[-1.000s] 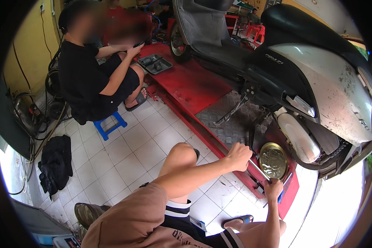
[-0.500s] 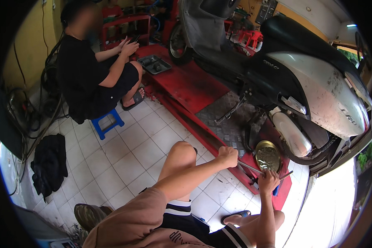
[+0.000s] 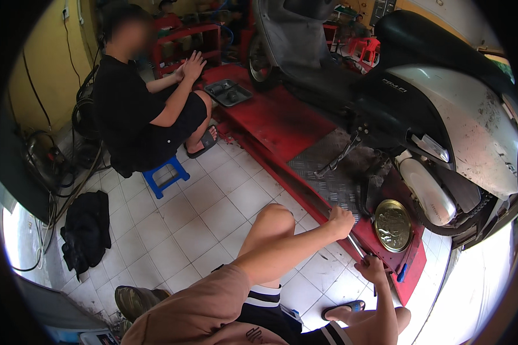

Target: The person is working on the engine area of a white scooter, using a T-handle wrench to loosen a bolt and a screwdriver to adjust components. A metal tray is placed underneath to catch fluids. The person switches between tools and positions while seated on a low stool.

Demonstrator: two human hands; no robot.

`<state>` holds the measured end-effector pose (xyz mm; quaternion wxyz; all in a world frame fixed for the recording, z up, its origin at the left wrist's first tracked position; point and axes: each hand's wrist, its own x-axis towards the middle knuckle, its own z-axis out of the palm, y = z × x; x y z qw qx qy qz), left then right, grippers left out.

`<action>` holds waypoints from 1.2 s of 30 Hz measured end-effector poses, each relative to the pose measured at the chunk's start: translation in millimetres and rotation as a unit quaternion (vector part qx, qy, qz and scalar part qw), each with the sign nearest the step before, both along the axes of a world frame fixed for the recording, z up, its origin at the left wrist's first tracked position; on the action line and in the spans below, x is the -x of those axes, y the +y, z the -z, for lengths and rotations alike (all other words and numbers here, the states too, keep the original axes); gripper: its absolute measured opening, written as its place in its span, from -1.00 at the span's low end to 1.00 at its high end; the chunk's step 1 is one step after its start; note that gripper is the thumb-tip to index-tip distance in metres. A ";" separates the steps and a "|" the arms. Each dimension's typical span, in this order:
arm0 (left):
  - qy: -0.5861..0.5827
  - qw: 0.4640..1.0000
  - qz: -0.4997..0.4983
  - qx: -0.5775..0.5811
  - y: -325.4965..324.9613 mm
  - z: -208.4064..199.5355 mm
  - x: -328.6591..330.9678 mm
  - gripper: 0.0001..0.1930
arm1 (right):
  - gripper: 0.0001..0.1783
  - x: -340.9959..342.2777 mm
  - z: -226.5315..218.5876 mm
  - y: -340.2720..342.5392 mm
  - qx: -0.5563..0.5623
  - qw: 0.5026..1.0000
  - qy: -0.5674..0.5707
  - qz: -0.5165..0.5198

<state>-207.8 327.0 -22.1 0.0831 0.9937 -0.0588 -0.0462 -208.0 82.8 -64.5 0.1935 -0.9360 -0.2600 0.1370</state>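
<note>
My left hand (image 3: 341,222) is closed around one end of a slim silver metal rod (image 3: 357,246), beside the red lift platform's edge. My right hand (image 3: 373,269) grips the same rod lower down, nearer to me. A dark end seems to stick out below the right hand; what kind of tool this is I cannot tell. Right of my hands, a round gold-coloured metal tray (image 3: 393,225) lies on the platform, and its contents are hard to make out. Next to it is a tool with a blue handle (image 3: 402,272), perhaps a screwdriver.
A grey and black scooter (image 3: 420,132) stands on the red platform (image 3: 282,123). A person in black (image 3: 135,109) sits on a blue stool (image 3: 166,177) near a grey tray (image 3: 231,99) of parts. Black cloth (image 3: 87,233) and cables lie on the tiled floor at left.
The rod has swung from pointing right to pointing down toward me, my right hand turning with it. The view has shifted slightly. The seated person's hands have come together, raised.
</note>
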 end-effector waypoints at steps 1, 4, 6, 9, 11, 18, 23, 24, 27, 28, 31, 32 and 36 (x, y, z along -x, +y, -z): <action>0.058 0.998 -0.014 0.029 -0.6 -1.3 -2.1 -0.79 | -0.74 -5.0 -4.0 0.7 -0.095 0.991 -0.082 0.036; 0.016 0.995 0.040 0.092 -8.9 9.1 0.1 -0.73 | -0.91 -26.7 -19.6 -4.2 -0.084 0.942 -0.324 0.020; 0.040 0.993 0.058 0.100 -14.2 7.2 0.5 -0.68 | -0.91 -31.4 -14.8 -8.8 -0.082 0.924 -0.373 0.020; 0.054 0.991 0.069 0.101 -19.5 14.0 -2.9 -0.69 | -0.87 -32.5 1.8 -18.9 -0.081 0.969 -0.223 0.068; 0.062 0.993 0.071 0.072 -19.1 21.2 -5.5 -0.69 | -0.84 -28.7 4.5 -14.4 -0.051 0.985 -0.158 0.045; 0.156 0.985 0.066 0.013 -20.3 26.8 -5.8 -0.71 | -0.68 -31.7 20.3 -21.7 0.053 0.998 0.021 -0.030; 0.180 0.980 0.083 0.025 -22.4 13.1 -5.4 -0.73 | -0.78 -39.2 -0.7 -38.4 -0.001 0.999 0.043 -0.006; 0.184 0.979 0.076 0.037 -20.1 9.5 -3.3 -0.71 | -0.80 -37.4 -4.6 -35.2 -0.015 0.999 0.052 0.003; 0.208 0.972 0.088 0.065 -10.7 5.3 -3.3 -0.73 | -0.78 -43.6 -2.8 -34.9 -0.028 0.999 0.044 -0.006; 0.191 0.975 0.098 0.050 -13.2 10.6 -6.4 -0.74 | -0.78 -44.7 1.3 -38.3 -0.060 0.997 0.055 0.010; 0.129 0.985 0.108 0.037 -22.2 3.2 -7.7 -0.82 | -0.81 -35.3 -6.8 -35.2 0.000 0.998 -0.022 0.056; 0.083 0.991 0.100 0.044 -21.9 8.6 -9.4 -0.87 | -0.81 -33.3 -10.0 -32.4 0.018 0.995 -0.053 0.087; -0.079 0.994 0.062 0.046 -20.6 7.7 -14.7 -0.91 | -0.91 -34.3 -16.7 -26.3 -0.002 0.975 -0.179 0.128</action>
